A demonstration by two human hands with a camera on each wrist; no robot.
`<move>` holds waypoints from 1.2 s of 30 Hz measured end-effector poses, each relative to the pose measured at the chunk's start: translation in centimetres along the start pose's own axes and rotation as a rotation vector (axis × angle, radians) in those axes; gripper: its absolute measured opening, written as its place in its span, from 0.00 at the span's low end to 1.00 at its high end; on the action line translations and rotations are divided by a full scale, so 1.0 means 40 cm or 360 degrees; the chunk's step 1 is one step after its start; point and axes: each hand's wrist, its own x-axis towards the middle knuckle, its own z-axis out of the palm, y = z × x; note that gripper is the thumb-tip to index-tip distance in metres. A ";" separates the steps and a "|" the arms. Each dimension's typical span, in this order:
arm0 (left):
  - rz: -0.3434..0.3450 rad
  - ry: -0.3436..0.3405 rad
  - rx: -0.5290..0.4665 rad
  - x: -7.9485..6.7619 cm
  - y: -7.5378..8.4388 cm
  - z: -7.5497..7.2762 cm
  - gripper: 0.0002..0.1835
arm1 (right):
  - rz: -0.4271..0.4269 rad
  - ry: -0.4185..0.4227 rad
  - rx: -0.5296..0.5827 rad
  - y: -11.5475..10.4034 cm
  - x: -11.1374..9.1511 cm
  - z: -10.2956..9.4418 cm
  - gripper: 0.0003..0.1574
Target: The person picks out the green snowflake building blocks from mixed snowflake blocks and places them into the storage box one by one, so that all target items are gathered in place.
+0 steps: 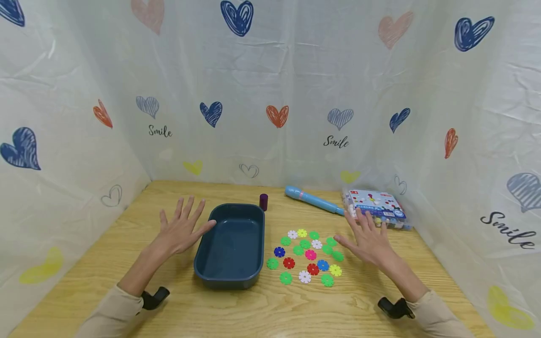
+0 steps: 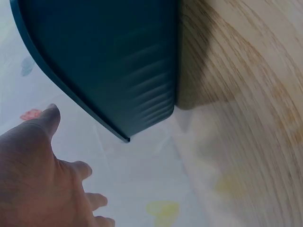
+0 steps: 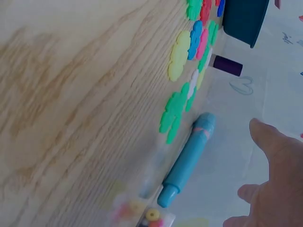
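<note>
My left hand (image 1: 179,234) is spread beside a dark blue-green plastic basin (image 1: 230,244), its thumb tip overlapping the basin's left rim in the head view. In the left wrist view the basin's outer wall (image 2: 118,71) rises past the thumb. My right hand (image 1: 369,241), fingers spread and holding nothing, hovers at the right of a loose group of notched plastic discs. Among them are a green disc (image 1: 327,280), a red disc (image 1: 313,269), a pink disc (image 1: 310,254) and a dark blue disc (image 1: 279,252). The basin's inside shows only its bare floor.
A light blue tube-shaped stick (image 1: 314,201) lies behind the discs. At the back right sits a clear box of colored beads (image 1: 376,206) with a printed lid. A small dark purple cylinder (image 1: 264,202) stands by the basin's far corner. Heart-printed curtains (image 1: 270,84) enclose the wooden table (image 1: 270,312).
</note>
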 end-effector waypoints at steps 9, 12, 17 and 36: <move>0.0071 0.0011 -0.0060 0.001 -0.010 0.008 0.45 | -0.0074 -0.0035 0.0104 -0.004 -0.011 0.010 0.52; 0.0173 0.0044 -0.0082 0.000 -0.014 0.012 0.41 | -0.0130 -0.0039 0.0126 -0.003 -0.016 0.013 0.52; 0.0344 0.0059 -0.0152 0.002 -0.021 0.012 0.36 | -0.0184 -0.0068 0.0211 0.001 -0.019 0.019 0.53; 0.0382 0.0020 -0.0589 0.033 -0.045 0.033 0.20 | -0.0131 -0.0228 0.0301 -0.009 -0.010 0.038 0.38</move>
